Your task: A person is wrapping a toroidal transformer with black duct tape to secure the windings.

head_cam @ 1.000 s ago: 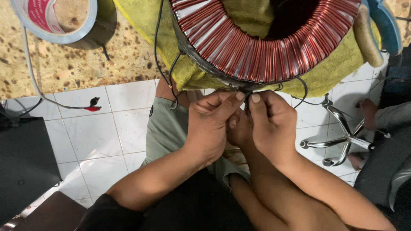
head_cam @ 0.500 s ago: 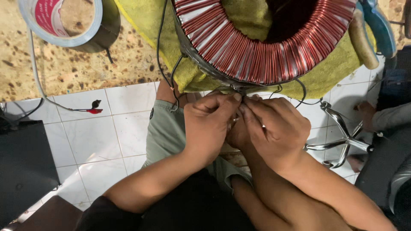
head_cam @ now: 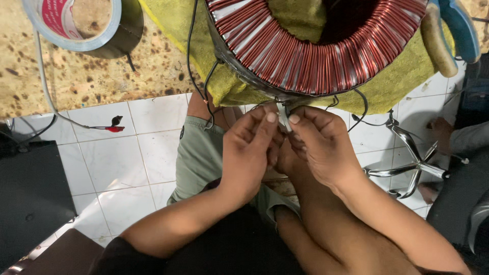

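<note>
A large ring-shaped coil (head_cam: pixel 316 56) wound with red-brown copper wire lies on a yellow-green cloth (head_cam: pixel 392 86) at the edge of a speckled worktop. Just below its near rim, my left hand (head_cam: pixel 249 153) and my right hand (head_cam: pixel 321 147) meet. Their fingertips pinch a small pale sleeve or wire end (head_cam: pixel 283 118) that comes from the coil. Thin black wires (head_cam: pixel 196 66) hang from the coil's underside on either side of my hands.
A roll of grey tape (head_cam: pixel 76 25) lies on the worktop at top left. A grey cable ends in a red clip (head_cam: pixel 113 128) over the white tiled floor. A chrome chair base (head_cam: pixel 412 163) stands at right. A black box (head_cam: pixel 30 198) sits at left.
The view has shifted slightly and the coil sits a little higher in frame. My fingers have adjusted their pinch on the pale wire end; both hands stay under the coil's rim.
</note>
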